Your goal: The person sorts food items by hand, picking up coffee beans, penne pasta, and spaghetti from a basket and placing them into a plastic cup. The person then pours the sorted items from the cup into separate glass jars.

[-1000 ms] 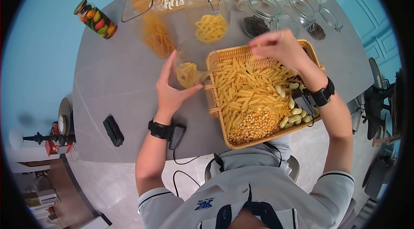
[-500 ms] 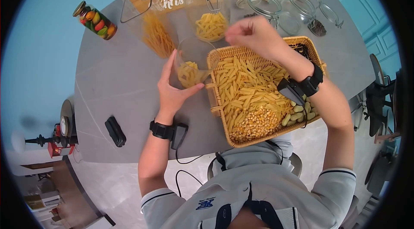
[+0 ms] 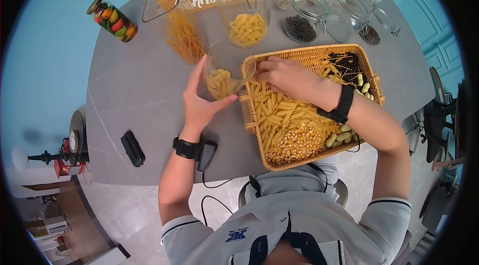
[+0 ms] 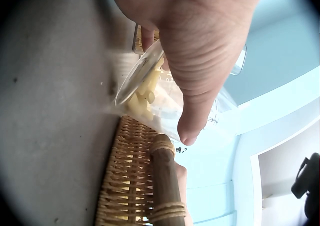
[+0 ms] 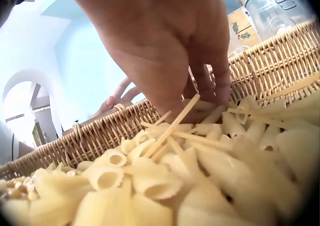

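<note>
My left hand (image 3: 198, 105) holds a clear cup (image 3: 230, 57) at the basket's left side, thumb and fingers spread round it. Penne pieces (image 3: 219, 84) lie in its lower part. In the left wrist view the thumb (image 4: 192, 118) lies along the cup's wall (image 4: 137, 81). My right hand (image 3: 292, 79) is inside the wicker basket (image 3: 255, 120), at its far left corner. Down among the loose penne (image 5: 150, 171) go its fingers (image 5: 220, 81) in the right wrist view, beside thin pasta sticks (image 5: 175, 118). The fingertips are hidden there, and I cannot tell whether they grip a piece.
The basket also holds corn kernels (image 3: 299, 143), peanuts (image 3: 342, 135) and black beans (image 3: 344, 63). Behind stand a container of spaghetti (image 3: 185, 40), a clip-top jar of penne (image 3: 247, 28) and smaller open jars (image 3: 301, 28). A black case (image 3: 132, 149) lies at left.
My right hand has moved left across the basket's far side, then down into the penne at its far left corner. The left hand and cup have stayed in place.
</note>
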Motion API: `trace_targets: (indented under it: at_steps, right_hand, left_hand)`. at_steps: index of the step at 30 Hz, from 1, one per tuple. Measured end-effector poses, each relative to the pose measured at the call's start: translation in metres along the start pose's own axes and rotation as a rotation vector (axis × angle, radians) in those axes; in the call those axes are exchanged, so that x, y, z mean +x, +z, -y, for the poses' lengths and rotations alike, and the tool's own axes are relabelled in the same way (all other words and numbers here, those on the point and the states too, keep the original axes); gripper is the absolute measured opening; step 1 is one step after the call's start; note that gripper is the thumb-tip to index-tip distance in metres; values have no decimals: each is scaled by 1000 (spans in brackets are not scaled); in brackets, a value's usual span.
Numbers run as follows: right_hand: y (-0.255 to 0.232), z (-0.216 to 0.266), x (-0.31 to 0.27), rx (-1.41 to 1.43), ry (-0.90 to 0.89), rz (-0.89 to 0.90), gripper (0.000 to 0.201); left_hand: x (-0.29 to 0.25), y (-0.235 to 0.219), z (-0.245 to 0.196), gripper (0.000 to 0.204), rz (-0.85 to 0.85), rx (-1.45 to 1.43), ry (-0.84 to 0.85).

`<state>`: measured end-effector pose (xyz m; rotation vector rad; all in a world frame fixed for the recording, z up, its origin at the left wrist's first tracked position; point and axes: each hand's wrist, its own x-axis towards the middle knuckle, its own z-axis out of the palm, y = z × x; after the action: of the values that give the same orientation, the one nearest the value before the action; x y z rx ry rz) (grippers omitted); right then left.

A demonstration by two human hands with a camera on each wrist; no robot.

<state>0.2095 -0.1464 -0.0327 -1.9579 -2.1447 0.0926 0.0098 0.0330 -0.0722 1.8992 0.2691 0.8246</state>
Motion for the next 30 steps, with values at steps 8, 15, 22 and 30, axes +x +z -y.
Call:
trace_targets:
  at_steps: [8, 15, 22, 30]
  right_hand:
    - [-10, -17, 1, 291, 63, -144, 20]
    - [-27, -24, -6, 850, 500, -2, 20]
    - [-23, -38, -20, 1113, 610, -136, 17]
    - [-27, -36, -34, 1137, 720, -196, 19]
  left_hand:
    - [0, -1, 1, 104, 2, -8, -12]
    - [0, -1, 1, 104, 7, -11, -6]
    - [0, -1, 0, 103, 10, 0, -2]
    - [1, -1, -3, 104, 14, -13, 4]
